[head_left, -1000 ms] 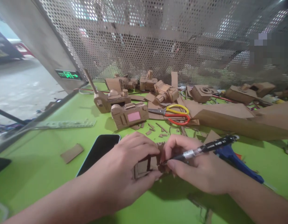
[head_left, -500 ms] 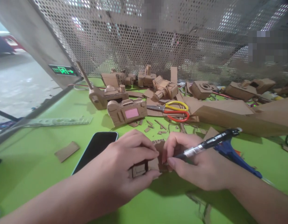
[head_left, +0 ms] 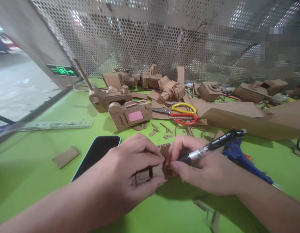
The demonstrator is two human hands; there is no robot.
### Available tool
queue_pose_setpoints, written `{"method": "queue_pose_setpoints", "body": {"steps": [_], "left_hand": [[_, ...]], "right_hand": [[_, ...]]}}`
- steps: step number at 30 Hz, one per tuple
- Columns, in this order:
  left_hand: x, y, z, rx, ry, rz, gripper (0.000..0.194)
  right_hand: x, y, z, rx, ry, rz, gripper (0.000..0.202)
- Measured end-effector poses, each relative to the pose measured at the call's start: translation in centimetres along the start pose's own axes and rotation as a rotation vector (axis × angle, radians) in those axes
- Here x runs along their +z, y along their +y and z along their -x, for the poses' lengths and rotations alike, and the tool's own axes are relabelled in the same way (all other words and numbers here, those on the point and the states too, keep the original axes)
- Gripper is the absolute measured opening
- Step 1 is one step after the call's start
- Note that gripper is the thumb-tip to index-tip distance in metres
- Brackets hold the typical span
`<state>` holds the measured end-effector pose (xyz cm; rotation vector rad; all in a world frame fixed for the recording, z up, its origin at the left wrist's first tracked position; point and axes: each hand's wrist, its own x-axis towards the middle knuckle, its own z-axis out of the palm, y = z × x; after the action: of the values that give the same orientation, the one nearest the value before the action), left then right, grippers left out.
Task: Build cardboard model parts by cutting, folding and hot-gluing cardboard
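My left hand (head_left: 130, 168) is closed around a small cardboard piece (head_left: 141, 176) with dark edges, its thumb and fingers pointing right. From between those fingertips a flat brown cardboard strip (head_left: 166, 171) extends toward my right hand (head_left: 208, 174). That hand is closed on a black pen (head_left: 216, 143) with a silver grip, which slants up to the right. The pen's tip is hidden by the thumb and fingers, which touch the strip. Dark lettering (head_left: 163, 145) lies just beyond the fingertips, too blurred to read.
A phone (head_left: 98, 150) lies beside my left wrist. Behind my hands are a cardboard camera (head_left: 118, 116) with a pink screen, scissors (head_left: 183, 113) and several scraps. A blue glue gun (head_left: 251, 168) lies by my right hand. More cardboard models (head_left: 170, 89) line the perforated panel (head_left: 145, 38).
The view has shifted slightly to the right. My right fingertips have moved a little closer to my left ones, the pen moving with them. Both hands keep their hold.
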<state>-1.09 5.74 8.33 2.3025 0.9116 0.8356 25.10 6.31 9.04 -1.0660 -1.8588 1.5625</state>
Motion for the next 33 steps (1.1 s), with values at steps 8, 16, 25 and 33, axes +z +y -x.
{"method": "queue_pose_setpoints", "body": {"steps": [8,16,25,33], "left_hand": [[0.34,-0.34,0.34,0.015,0.034,-0.002,0.011],[-0.01,0.05,0.09,0.011,0.029,-0.011,0.012],[-0.04,0.16,-0.21,0.013,0.03,-0.003,0.012],[-0.05,0.17,-0.25,0.018,0.035,-0.014,0.009]], "right_hand": [[0.07,0.32,0.21,-0.031,-0.013,0.011,0.014],[-0.07,0.13,0.13,-0.017,-0.008,0.028,0.015],[0.01,0.06,0.3,-0.055,0.006,0.069,0.014],[0.0,-0.18,0.18,-0.06,0.026,0.091,0.014]]}}
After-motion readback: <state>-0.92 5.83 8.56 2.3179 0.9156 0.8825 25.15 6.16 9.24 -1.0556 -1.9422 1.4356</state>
